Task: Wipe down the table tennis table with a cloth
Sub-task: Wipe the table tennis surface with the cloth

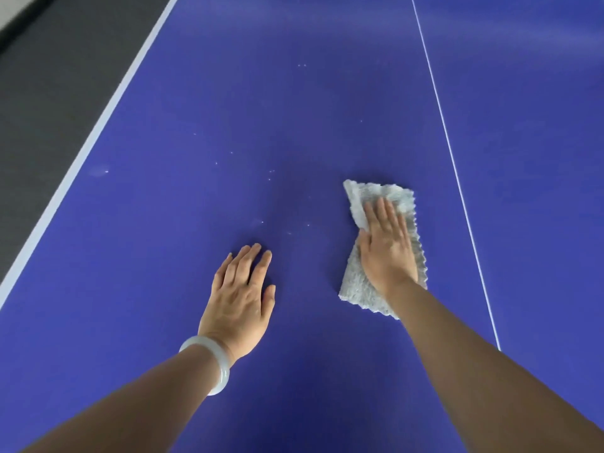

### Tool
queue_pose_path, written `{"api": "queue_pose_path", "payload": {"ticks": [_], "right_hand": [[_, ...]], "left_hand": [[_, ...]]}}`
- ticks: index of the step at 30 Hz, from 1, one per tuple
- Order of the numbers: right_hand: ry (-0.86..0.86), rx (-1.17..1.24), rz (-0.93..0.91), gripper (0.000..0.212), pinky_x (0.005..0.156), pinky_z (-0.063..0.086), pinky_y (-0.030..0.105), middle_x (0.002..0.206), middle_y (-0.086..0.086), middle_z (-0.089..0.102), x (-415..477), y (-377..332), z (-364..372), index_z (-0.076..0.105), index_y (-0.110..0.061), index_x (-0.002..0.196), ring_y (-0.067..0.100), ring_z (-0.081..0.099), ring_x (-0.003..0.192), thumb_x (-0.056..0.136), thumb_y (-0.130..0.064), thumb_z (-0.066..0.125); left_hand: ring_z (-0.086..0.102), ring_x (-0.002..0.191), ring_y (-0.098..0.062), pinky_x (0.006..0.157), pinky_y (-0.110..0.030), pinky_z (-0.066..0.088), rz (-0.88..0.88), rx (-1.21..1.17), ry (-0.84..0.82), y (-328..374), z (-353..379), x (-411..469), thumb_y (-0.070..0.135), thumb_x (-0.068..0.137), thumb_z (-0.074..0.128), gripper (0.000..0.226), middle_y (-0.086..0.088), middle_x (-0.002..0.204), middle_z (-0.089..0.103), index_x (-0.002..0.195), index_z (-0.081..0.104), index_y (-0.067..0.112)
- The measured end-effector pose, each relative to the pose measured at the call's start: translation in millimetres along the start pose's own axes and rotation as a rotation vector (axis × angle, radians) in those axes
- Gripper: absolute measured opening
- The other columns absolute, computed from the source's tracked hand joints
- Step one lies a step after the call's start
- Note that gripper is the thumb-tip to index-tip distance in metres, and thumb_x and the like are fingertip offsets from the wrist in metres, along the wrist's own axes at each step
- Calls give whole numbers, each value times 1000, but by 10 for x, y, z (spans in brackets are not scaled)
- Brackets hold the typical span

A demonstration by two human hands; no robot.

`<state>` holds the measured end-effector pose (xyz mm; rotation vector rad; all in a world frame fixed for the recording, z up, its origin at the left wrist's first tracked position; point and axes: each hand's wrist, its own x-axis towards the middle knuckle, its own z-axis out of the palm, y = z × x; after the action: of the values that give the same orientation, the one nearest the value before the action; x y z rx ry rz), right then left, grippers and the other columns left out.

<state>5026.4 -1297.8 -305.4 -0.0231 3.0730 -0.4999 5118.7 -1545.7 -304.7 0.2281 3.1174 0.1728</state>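
Dark grey floor (49, 93) at upper left, beyond the white-edged side of the table (228, 109); matte, plain, slightly blurred. Narrows toward the lower left, ends at the frame's left border. Off-white patch (8, 8) in the top-left corner, parted from the grey by a thin black strip (5, 44); too blurred to tell wall from flooring. Low and left of centre, a pale milky bangle (224, 374), smooth, glossy, worn round a wrist.
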Motion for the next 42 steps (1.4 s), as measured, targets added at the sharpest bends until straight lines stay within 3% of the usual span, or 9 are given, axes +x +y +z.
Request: {"api": "queue_pose_path", "payload": {"ticks": [7,9,14,16,21,24,33,40,42], "right_hand": [[-219,-173,-658,54,124,6,40,167,-1,10,-1052,236,9,20,-19,158,17,7,154,107,-35,23],[-172,-165,-529,53,124,8,40,166,0,14,-728,544,-121,21,-19,157,17,11,154,106,-33,24],[50,-32,305,57,125,-2,41,167,2,1,388,295,-115,8,-17,160,18,-4,154,106,-28,24],[79,5,328,59,125,-2,44,167,7,-1,448,-97,16,4,-12,159,23,-6,154,105,-26,24],[-111,-119,-545,56,124,8,44,167,6,9,-862,-436,283,19,-11,158,22,1,154,105,-29,22],[-241,-149,-730,56,121,15,43,166,1,14,-1005,177,39,24,-16,157,19,10,154,104,-30,30],[40,-83,186,58,125,-1,44,167,8,4,678,-73,22,8,-9,159,23,-2,154,106,-27,25],[-236,-143,-837,59,124,11,44,166,4,15,-905,-25,135,25,-16,157,21,11,154,100,-27,38],[-260,-145,-861,62,123,13,41,166,2,17,-771,487,-62,25,-22,157,19,15,153,96,-24,40]], "left_hand": [[39,139,-27,117,-43,24,-4,-13,-4,-10,-3,2,37,99,26,57,-11,148,42,145,44,7],[38,139,-27,117,-42,23,-12,-21,-3,-15,8,5,37,98,27,57,-10,148,42,145,43,8],[36,139,-24,117,-40,21,-21,-17,4,-33,14,6,38,98,29,56,-8,148,42,145,43,10],[37,140,-24,117,-39,21,-21,-9,-6,-19,16,6,38,98,29,56,-8,149,42,146,43,11],[39,139,-26,118,-40,19,-10,0,-15,-11,-3,18,37,98,31,55,-9,149,43,144,45,9],[35,140,-24,118,-39,18,-22,-4,-22,-8,-13,19,37,97,30,56,-8,149,43,145,45,11],[30,138,-21,118,-34,15,-29,-2,4,6,-34,13,38,96,32,56,-7,147,46,143,48,11],[29,140,-21,119,-36,12,-44,-24,-28,-8,-31,13,38,95,30,57,-5,150,41,144,46,13],[29,140,-21,119,-35,12,-49,-22,-25,-12,-28,9,38,96,31,56,-4,150,41,145,45,14]]}}
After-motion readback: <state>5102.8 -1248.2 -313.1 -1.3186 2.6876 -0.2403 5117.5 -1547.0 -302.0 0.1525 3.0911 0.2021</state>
